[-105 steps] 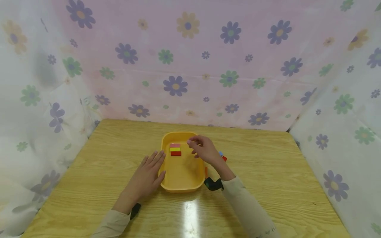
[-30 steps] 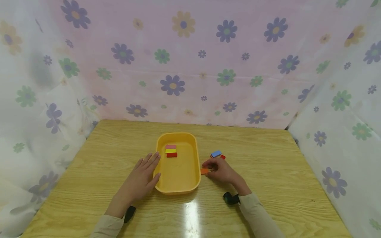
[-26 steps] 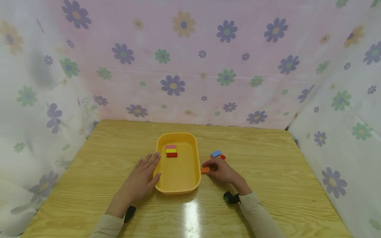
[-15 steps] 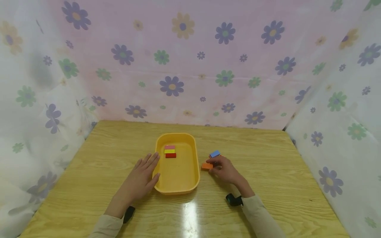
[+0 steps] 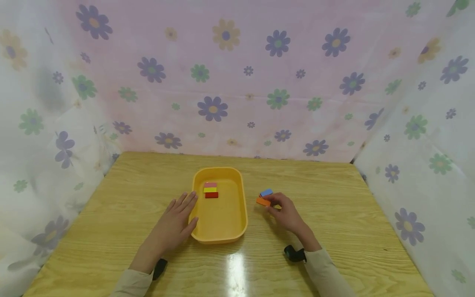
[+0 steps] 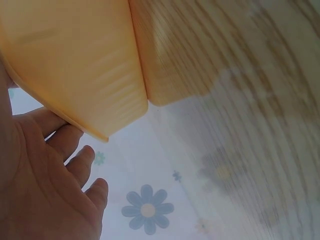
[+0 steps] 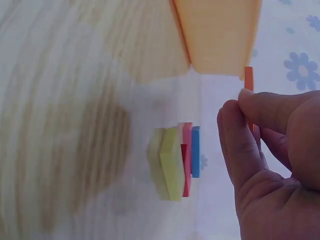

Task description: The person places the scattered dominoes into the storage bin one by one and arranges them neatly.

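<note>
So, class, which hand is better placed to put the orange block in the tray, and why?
Probably the right hand: it pinches the orange block, to the right of the tray. The left hand holds no block; it touches the tray's left rim, so it seems better suited to steadying.

The left hand (image 5: 172,223) touches a yellow tray (image 5: 220,220); the right hand (image 5: 286,211) pinches an orange block (image 5: 262,201).

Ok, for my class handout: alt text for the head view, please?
A person's right hand pinches an orange block beside a yellow tray, near a blue block. Their left hand touches the tray's left rim; a pink block, a yellow block and a red block lie inside.
</note>
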The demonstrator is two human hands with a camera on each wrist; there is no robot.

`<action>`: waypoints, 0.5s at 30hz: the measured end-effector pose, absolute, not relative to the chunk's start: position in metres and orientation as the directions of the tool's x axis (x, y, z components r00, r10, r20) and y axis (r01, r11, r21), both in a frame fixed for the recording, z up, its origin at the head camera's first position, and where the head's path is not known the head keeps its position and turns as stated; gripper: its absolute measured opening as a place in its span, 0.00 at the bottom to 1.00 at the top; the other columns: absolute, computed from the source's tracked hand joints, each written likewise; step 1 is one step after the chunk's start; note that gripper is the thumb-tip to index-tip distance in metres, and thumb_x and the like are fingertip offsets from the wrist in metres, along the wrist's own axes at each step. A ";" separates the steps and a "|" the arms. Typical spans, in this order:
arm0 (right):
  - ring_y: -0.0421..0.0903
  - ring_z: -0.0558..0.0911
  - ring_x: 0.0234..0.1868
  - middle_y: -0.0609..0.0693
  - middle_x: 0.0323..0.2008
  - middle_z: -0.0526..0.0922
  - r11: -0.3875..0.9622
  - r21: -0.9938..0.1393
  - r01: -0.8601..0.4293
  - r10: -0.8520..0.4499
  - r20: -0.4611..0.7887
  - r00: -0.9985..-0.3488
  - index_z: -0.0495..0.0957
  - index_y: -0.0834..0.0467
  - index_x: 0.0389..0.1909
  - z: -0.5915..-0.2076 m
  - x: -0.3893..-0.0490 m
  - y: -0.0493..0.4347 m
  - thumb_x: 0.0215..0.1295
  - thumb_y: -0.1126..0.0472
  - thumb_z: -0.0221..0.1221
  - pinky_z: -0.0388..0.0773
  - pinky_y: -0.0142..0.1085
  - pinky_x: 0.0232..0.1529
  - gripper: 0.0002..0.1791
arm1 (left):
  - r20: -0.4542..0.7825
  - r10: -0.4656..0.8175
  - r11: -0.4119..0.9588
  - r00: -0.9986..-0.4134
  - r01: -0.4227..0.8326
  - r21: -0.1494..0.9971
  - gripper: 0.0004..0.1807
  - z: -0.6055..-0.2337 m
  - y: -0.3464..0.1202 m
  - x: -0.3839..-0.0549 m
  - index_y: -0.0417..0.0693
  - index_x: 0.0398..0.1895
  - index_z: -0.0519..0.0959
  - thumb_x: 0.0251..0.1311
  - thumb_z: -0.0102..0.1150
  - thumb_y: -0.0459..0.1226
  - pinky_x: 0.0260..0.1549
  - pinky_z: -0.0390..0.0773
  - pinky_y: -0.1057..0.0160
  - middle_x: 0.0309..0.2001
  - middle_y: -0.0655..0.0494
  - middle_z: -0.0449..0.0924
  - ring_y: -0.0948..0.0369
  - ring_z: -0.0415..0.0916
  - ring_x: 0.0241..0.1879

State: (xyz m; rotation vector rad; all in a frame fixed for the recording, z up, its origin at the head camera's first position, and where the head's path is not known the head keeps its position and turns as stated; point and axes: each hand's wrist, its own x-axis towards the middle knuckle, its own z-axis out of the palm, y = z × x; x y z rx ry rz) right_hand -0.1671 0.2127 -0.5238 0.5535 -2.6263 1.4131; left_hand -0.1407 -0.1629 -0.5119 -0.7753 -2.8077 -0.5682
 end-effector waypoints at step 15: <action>0.58 0.83 0.54 0.63 0.56 0.81 0.371 -0.905 -0.208 -0.215 0.134 -0.967 0.82 0.65 0.55 -0.504 -0.160 0.220 0.66 0.70 0.64 0.84 0.35 0.49 0.16 | 0.257 0.460 0.786 -0.850 0.524 0.326 0.34 -0.511 -0.162 -0.141 0.37 0.77 0.60 0.74 0.53 0.44 0.73 0.52 0.34 0.79 0.46 0.56 0.42 0.51 0.78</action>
